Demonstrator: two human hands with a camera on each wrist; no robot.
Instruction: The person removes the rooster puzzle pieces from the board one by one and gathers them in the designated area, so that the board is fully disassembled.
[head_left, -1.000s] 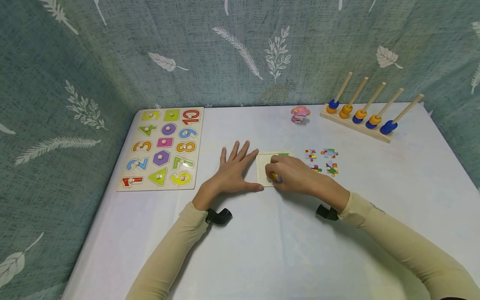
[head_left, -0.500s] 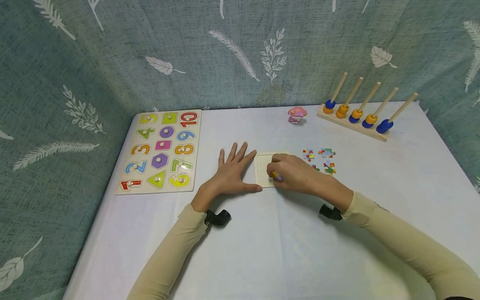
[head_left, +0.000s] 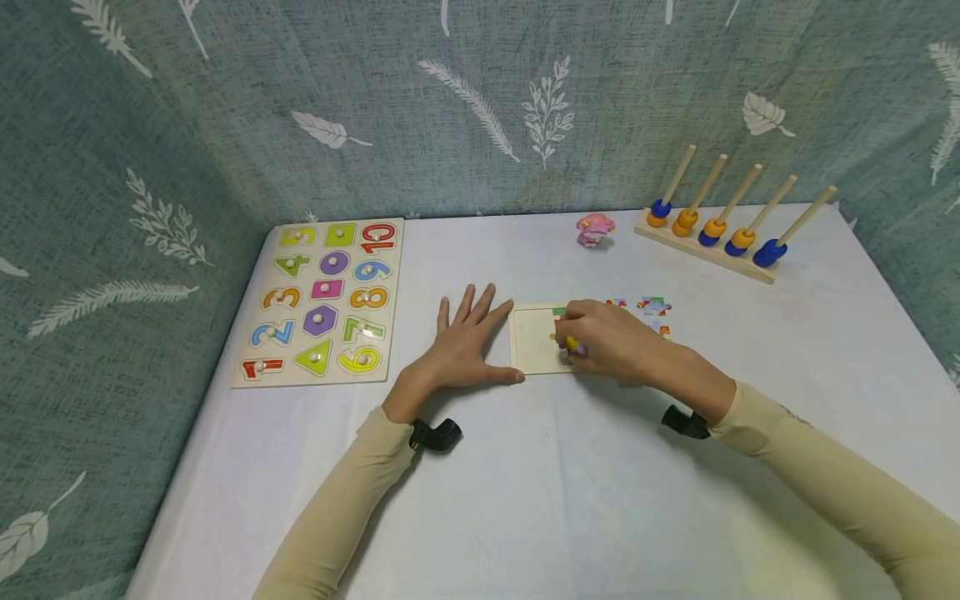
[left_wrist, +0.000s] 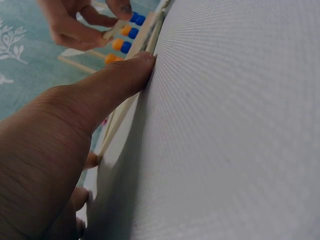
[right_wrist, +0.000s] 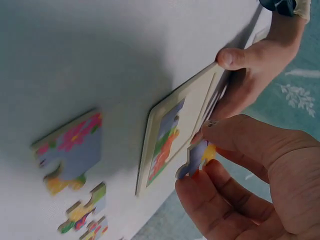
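Jigsaw piece [right_wrist: 195, 157]: blue-violet with some yellow; raised just above the right part of the shallow wooden tray [head_left: 532, 342] — apart from it in the wrist views.
Right hand [head_left: 615, 337]: pinching the piece, thumb on one side and fingers [right_wrist: 197, 200] on the other.
Left hand [head_left: 465, 350]: fingers spread wide, gripping nothing; thumb tip at the tray's near left corner, index fingertip at the far left one.
Fitted pieces [right_wrist: 167, 142]: strip inside the tray's right end, patches of blue, green and red-orange (count not readable).
Loose pieces [right_wrist: 77, 147]: on the counter [head_left: 465, 500], right of the tray; one shows a pink flower on blue. Partly hidden by the right hand in the head view.
Number board [head_left: 341, 312]: flat on the counter, well left of the tray; knobbed numerals 1 to 10 and shapes.
Figurine [head_left: 595, 229]: pink, beyond the tray, toward the counter's back edge.
Bead rack [head_left: 703, 247]: back right — five slanting pegs, blue and orange beads at their bases.
Backdrop [head_left: 337, 175]: grey-green fabric, white leaf prints.
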